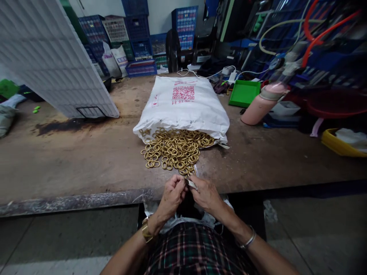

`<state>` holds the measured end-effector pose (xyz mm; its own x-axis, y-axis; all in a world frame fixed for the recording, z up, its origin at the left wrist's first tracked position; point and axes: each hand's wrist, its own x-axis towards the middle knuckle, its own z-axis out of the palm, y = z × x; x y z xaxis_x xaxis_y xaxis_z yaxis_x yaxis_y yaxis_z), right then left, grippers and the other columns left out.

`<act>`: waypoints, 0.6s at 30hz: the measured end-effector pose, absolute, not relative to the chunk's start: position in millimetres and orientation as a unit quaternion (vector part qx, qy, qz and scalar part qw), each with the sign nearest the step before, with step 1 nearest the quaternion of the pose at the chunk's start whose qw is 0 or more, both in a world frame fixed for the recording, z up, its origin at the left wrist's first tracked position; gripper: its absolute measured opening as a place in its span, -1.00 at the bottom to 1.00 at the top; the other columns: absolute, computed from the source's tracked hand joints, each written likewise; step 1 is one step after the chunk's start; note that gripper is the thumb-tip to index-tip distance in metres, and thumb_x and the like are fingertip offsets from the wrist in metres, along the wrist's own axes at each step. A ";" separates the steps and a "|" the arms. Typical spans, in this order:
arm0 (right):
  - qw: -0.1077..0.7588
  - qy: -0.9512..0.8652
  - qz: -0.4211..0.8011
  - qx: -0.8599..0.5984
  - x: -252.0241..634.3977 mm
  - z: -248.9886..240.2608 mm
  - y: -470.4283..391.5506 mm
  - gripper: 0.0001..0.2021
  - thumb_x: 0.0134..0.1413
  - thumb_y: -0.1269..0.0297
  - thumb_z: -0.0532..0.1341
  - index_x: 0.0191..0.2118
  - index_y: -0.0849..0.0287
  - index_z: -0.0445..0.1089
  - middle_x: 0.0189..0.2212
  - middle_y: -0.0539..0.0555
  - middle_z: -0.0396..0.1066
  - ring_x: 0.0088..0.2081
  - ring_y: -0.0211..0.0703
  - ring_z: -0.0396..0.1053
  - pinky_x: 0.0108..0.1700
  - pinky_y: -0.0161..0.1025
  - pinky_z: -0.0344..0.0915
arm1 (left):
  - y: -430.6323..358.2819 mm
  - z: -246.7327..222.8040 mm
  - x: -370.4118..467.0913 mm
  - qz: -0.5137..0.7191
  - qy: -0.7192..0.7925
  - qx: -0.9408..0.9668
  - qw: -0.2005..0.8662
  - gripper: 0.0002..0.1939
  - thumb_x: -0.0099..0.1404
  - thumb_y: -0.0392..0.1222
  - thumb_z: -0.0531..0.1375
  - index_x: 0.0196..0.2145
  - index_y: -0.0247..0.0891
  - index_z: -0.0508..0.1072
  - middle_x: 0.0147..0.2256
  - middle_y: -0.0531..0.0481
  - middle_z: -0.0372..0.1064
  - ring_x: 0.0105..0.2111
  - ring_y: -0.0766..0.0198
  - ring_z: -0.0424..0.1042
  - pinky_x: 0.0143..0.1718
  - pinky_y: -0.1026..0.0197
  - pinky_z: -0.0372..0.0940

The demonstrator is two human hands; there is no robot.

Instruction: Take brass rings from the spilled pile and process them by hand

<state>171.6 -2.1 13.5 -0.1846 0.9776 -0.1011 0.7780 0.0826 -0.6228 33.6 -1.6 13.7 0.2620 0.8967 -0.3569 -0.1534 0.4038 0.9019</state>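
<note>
My left hand (pixel 174 191) is closed in a pinch at the table's front edge; what its fingers hold, if anything, is hidden. Close beside it, my right hand (pixel 205 194) is closed around a small flat tool (pixel 191 184), pale with a dark end pointing toward the left fingers. Its exact kind is too small to tell. Just beyond both hands lies a heap of brass-coloured rings (pixel 174 149). They spill from the mouth of a white woven sack (pixel 163 99) with red print, which lies on its side on the table.
The brown table (pixel 86 164) has a worn front edge. A white ribbed panel (pixel 69 57) leans at the left. On the right are a green tray (pixel 244 93), a pink bottle (pixel 258 107), a yellow basin (pixel 338 143) and an orange hose (pixel 315 40). Blue crates (pixel 140 47) are stacked behind.
</note>
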 end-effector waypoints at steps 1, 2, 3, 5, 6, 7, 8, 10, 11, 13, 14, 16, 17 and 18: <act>0.157 -0.720 0.272 -0.619 170.9 14.0 -2.4 -0.83 0.00 0.42 -0.02 -0.39 0.14 0.30 -0.52 0.02 0.39 -0.49 -0.25 0.26 -0.43 -0.34 -0.03 | -1.4 14.6 34.2 0.379 0.477 0.394 0.688 -0.63 0.09 0.14 0.16 -0.43 -0.25 0.25 -0.58 0.16 0.19 -0.68 0.51 0.04 -0.65 0.39 -0.06; 0.144 -0.722 0.263 -0.623 170.5 14.4 -2.4 -0.82 0.00 0.43 -0.02 -0.37 0.14 0.31 -0.50 0.04 0.41 -0.48 -0.24 0.27 -0.43 -0.33 -0.04 | -1.3 15.4 34.9 0.378 0.480 0.395 0.686 -0.63 0.09 0.14 0.16 -0.43 -0.25 0.25 -0.57 0.15 0.20 -0.67 0.51 0.04 -0.65 0.39 -0.06; 0.136 -0.725 0.258 -0.624 170.3 14.6 -2.2 -0.81 0.00 0.43 -0.02 -0.35 0.15 0.32 -0.49 0.05 0.42 -0.47 -0.23 0.29 -0.43 -0.32 -0.04 | -1.3 16.2 35.6 0.377 0.483 0.397 0.684 -0.62 0.09 0.15 0.16 -0.42 -0.24 0.24 -0.57 0.15 0.20 -0.67 0.51 0.04 -0.65 0.39 -0.06; 0.125 -0.732 0.253 -0.620 170.9 14.5 -1.7 -0.80 0.00 0.43 -0.02 -0.33 0.15 0.32 -0.46 0.07 0.44 -0.45 -0.22 0.31 -0.42 -0.31 -0.05 | -1.5 17.5 36.8 0.375 0.487 0.402 0.679 -0.62 0.08 0.15 0.16 -0.43 -0.24 0.24 -0.58 0.15 0.19 -0.67 0.50 0.04 -0.64 0.38 -0.06; 0.120 -0.734 0.249 -0.620 171.4 14.3 -1.7 -0.80 -0.01 0.44 -0.02 -0.32 0.16 0.32 -0.44 0.07 0.45 -0.44 -0.22 0.32 -0.42 -0.31 -0.05 | -1.7 17.9 37.3 0.374 0.488 0.406 0.676 -0.62 0.08 0.15 0.16 -0.44 -0.24 0.24 -0.59 0.15 0.17 -0.67 0.49 0.04 -0.64 0.38 -0.06; 0.116 -0.735 0.245 -0.622 171.9 14.0 -1.8 -0.79 -0.02 0.44 -0.01 -0.31 0.16 0.32 -0.43 0.08 0.45 -0.43 -0.21 0.32 -0.42 -0.31 -0.05 | -1.9 18.2 37.8 0.374 0.488 0.410 0.673 -0.62 0.08 0.16 0.16 -0.44 -0.24 0.24 -0.61 0.16 0.16 -0.68 0.49 0.03 -0.64 0.37 -0.06; 0.112 -0.735 0.241 -0.624 172.2 13.7 -2.1 -0.79 -0.03 0.45 -0.01 -0.29 0.16 0.32 -0.42 0.08 0.45 -0.41 -0.20 0.33 -0.41 -0.31 -0.05 | -2.2 18.5 38.2 0.374 0.489 0.414 0.670 -0.62 0.08 0.16 0.16 -0.45 -0.24 0.23 -0.62 0.16 0.14 -0.68 0.49 0.02 -0.64 0.37 -0.07; 0.108 -0.733 0.231 -0.631 172.3 12.9 -3.0 -0.77 -0.04 0.45 -0.01 -0.27 0.16 0.32 -0.41 0.08 0.46 -0.40 -0.19 0.33 -0.41 -0.30 -0.05 | -2.7 18.8 38.9 0.375 0.493 0.422 0.663 -0.62 0.09 0.16 0.14 -0.46 -0.24 0.23 -0.65 0.17 0.12 -0.70 0.49 0.00 -0.64 0.37 -0.06; 0.108 -0.733 0.227 -0.632 172.2 12.5 -3.3 -0.76 -0.05 0.45 -0.01 -0.26 0.16 0.31 -0.40 0.08 0.46 -0.39 -0.19 0.33 -0.41 -0.30 -0.05 | -3.0 19.0 39.2 0.376 0.496 0.425 0.657 -0.62 0.10 0.16 0.13 -0.47 -0.24 0.22 -0.65 0.17 0.12 -0.70 0.49 -0.01 -0.64 0.37 -0.06; 0.109 -0.733 0.223 -0.633 171.8 11.8 -3.6 -0.76 -0.06 0.46 0.00 -0.25 0.16 0.31 -0.38 0.08 0.46 -0.39 -0.19 0.33 -0.40 -0.30 -0.04 | -3.3 19.6 39.7 0.380 0.505 0.433 0.643 -0.62 0.12 0.15 0.12 -0.49 -0.24 0.22 -0.66 0.17 0.11 -0.70 0.49 -0.01 -0.64 0.37 -0.07; 0.107 -0.732 0.223 -0.635 171.7 11.7 -3.5 -0.76 -0.07 0.47 0.00 -0.25 0.16 0.30 -0.38 0.08 0.46 -0.39 -0.20 0.33 -0.40 -0.30 -0.04 | -3.4 20.0 39.9 0.381 0.509 0.437 0.637 -0.62 0.13 0.15 0.12 -0.50 -0.25 0.22 -0.66 0.17 0.11 -0.70 0.49 -0.02 -0.64 0.37 -0.07; 0.100 -0.732 0.226 -0.634 171.8 12.0 -2.7 -0.76 -0.07 0.47 0.00 -0.26 0.17 0.30 -0.38 0.08 0.45 -0.40 -0.21 0.32 -0.40 -0.30 -0.05 | -3.6 21.2 39.9 0.381 0.512 0.442 0.630 -0.61 0.13 0.16 0.11 -0.50 -0.25 0.21 -0.66 0.18 0.09 -0.70 0.49 -0.02 -0.65 0.37 -0.07; 0.097 -0.733 0.227 -0.633 172.0 12.4 -2.3 -0.77 -0.06 0.47 0.00 -0.27 0.17 0.30 -0.39 0.08 0.45 -0.41 -0.21 0.31 -0.41 -0.30 -0.06 | -3.7 21.9 39.8 0.380 0.513 0.444 0.629 -0.61 0.13 0.16 0.11 -0.50 -0.25 0.21 -0.66 0.18 0.08 -0.70 0.49 -0.02 -0.65 0.37 -0.07; 0.095 -0.735 0.228 -0.632 172.1 13.0 -1.9 -0.78 -0.06 0.47 0.00 -0.28 0.17 0.30 -0.40 0.08 0.45 -0.42 -0.21 0.31 -0.41 -0.30 -0.06 | -3.9 22.4 39.6 0.380 0.512 0.445 0.628 -0.61 0.13 0.15 0.11 -0.50 -0.25 0.20 -0.66 0.19 0.09 -0.70 0.49 -0.02 -0.65 0.38 -0.07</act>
<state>172.1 -1.9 13.0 -0.1831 0.9719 -0.1482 0.8853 0.0974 -0.4548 39.6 -3.9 22.4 0.1865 0.9340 -0.3047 -0.0223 0.3141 0.9491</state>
